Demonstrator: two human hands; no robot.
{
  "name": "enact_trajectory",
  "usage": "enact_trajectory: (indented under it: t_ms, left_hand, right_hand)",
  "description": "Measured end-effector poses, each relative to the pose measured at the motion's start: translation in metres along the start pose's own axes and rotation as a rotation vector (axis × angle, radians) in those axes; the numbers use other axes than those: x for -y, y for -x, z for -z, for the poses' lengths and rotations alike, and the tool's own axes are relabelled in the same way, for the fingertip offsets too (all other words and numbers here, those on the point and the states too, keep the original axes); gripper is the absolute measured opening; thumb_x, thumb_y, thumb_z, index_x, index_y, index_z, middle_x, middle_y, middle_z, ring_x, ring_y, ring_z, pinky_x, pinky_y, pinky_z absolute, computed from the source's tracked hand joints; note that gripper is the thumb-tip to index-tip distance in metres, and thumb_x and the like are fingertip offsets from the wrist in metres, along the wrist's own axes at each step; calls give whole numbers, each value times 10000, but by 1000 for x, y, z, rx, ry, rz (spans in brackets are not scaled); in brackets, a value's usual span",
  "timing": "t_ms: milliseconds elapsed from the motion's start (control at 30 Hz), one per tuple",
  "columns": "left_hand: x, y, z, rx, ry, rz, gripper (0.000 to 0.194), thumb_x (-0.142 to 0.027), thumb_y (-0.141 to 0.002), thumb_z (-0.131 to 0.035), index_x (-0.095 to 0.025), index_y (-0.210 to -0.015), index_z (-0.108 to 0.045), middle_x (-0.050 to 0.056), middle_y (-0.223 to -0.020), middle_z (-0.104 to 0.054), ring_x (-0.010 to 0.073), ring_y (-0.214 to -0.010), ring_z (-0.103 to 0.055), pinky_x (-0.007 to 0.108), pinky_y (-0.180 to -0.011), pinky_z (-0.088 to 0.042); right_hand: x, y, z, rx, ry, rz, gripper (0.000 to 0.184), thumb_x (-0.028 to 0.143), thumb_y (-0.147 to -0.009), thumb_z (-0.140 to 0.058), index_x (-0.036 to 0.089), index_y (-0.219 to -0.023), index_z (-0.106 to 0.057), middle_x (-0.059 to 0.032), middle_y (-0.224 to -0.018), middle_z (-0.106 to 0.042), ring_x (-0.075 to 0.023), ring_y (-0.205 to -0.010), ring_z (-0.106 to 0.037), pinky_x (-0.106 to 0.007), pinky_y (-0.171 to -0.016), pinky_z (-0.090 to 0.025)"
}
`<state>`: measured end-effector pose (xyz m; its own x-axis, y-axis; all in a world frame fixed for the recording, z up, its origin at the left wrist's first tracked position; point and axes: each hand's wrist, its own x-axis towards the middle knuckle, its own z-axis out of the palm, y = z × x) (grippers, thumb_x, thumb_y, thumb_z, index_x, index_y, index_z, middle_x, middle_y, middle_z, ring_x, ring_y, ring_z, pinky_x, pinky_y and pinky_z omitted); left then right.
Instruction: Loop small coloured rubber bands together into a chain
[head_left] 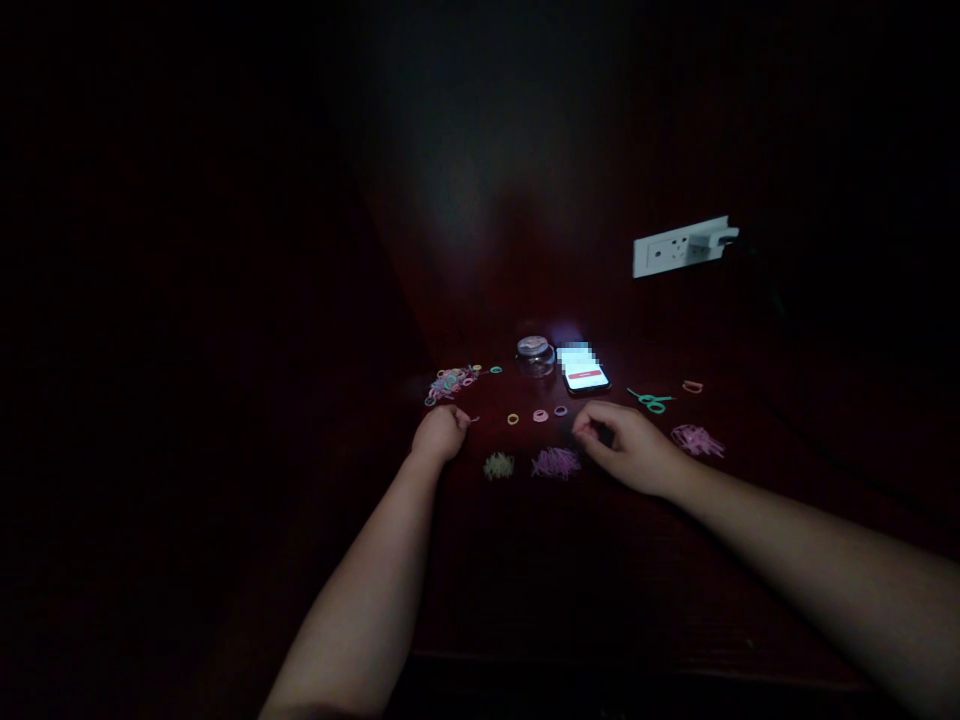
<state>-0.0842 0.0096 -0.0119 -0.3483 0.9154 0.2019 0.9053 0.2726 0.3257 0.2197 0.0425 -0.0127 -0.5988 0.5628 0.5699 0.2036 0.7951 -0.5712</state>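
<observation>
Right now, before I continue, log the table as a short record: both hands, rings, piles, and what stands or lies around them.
Left hand: closed, thin pinkish strand at its fingertips
Right hand: curled; contents hidden
Rings between hands: yellow ring, pink ring, purple ring
Nearer piles: yellowish pile, purple pile
Beyond left hand: mixed-colour pile
Right side: pink pile, green scissors
Behind rings: lidded jar, phone, screen lit
Lighting: dim

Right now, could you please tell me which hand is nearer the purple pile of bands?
Right: the right hand is close by on the right of the purple pile; the left hand is farther off, left of the yellowish pile.
</observation>
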Motion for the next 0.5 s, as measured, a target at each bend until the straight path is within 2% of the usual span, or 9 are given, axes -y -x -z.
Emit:
enact_trajectory:
  t_ms: [133, 267, 333, 400, 500]
  left_hand:
    - [-31, 14, 1, -22, 91, -180, 144, -273, -905, -528, -183, -902, -640, 55, -921, -715, 166, -808, -655, 251, -741, -478]
    - [-65, 38, 5, -14, 241, -563, 110, -262, -907, -537, -188, -885, -615, 21, -851, -679, 148, -764, -614, 249, -709, -460]
    - [-78, 48, 8, 9, 270, -683, 92, -251, -906, -548, -189, -878, -610, 14, -846, -666, 141, -752, -596, 250, -702, -449]
    - [-85, 55, 11, 44, 297, -755, 65, -224, -903, -553, -188, -889, -606, 10, -866, -661, 128, -744, -586, 242, -695, -443]
    - [-89, 58, 13, 54, 317, -791, 40, -188, -890, -564, -186, -889, -604, 3, -858, -653, 119, -740, -580, 236, -683, -436]
  right_hand:
    - [0, -1, -1, -5, 3, 2, 114, 152, -837, -527, 185, -731, -552, -5, -685, -547, -143, -650, -506, -261, -604, -398]
    - [2, -1, -3, 1, -21, -5, 73, 166, -836, -558, 177, -770, -587, -18, -722, -570, -149, -672, -527, -269, -619, -422]
    - [3, -1, -3, -2, -32, -12, 38, 190, -835, -584, 170, -818, -612, -26, -747, -582, -152, -679, -535, -276, -626, -435]
    - [4, -1, -2, 5, -35, 1, 43, 206, -834, -603, 170, -839, -625, -26, -751, -584, -152, -681, -534, -278, -629, -439]
    - [6, 0, -1, 27, -39, 34, 40, 201, -840, -606, 177, -826, -635, -15, -735, -576, -144, -678, -534, -270, -632, -437]
